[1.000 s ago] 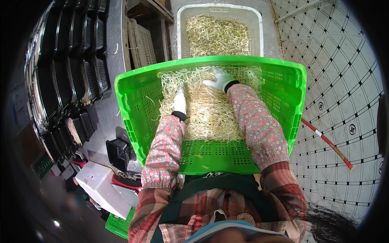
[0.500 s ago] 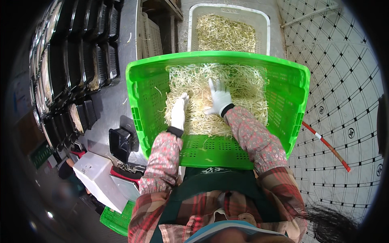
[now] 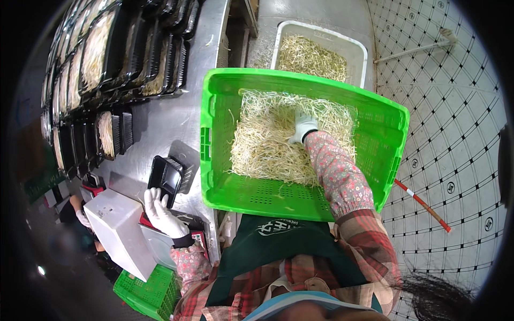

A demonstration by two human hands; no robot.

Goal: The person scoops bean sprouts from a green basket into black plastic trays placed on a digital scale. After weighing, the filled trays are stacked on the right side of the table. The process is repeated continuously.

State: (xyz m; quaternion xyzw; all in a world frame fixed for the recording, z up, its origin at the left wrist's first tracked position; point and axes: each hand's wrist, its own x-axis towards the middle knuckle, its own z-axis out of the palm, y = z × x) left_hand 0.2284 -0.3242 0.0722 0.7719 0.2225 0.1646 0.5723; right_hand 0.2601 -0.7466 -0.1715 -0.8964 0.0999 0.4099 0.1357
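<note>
Right hand [image 3: 305,128]: gloved, inserted from above into the bean sprouts [image 3: 270,152], which form a loose bed around its fingers and to their left. The strands cover the fingertips, so whether these fingers are spread or closed on a portion cannot be told. The bed lies in a green perforated crate [image 3: 257,199] whose walls surround the right fingers; the high sides presumably contain loose strands, and the holes would let moisture drain. Left hand [image 3: 166,218]: gloved, positioned outside the crate, fingers apart, nothing visible between them. Its fingertips overlap the near edge of a black plastic tray [image 3: 170,179] just beyond them on the metal bench [image 3: 155,136] — contact cannot be confirmed. The tray shows a bare interior; its place beside the crate apparently keeps the reach between the two short. Farther beyond the left fingers, rows of similar black trays [image 3: 122,43], several containing sprouts, stand closely packed, probably to save bench space. Just behind the left fingers, toward the wearer, is a flat-plated red device [image 3: 156,247], seemingly a scale — within easy reach of that hand. Ahead of the right fingers, past the crate's far wall, a white tub [image 3: 355,63] holds more sprouts.
</note>
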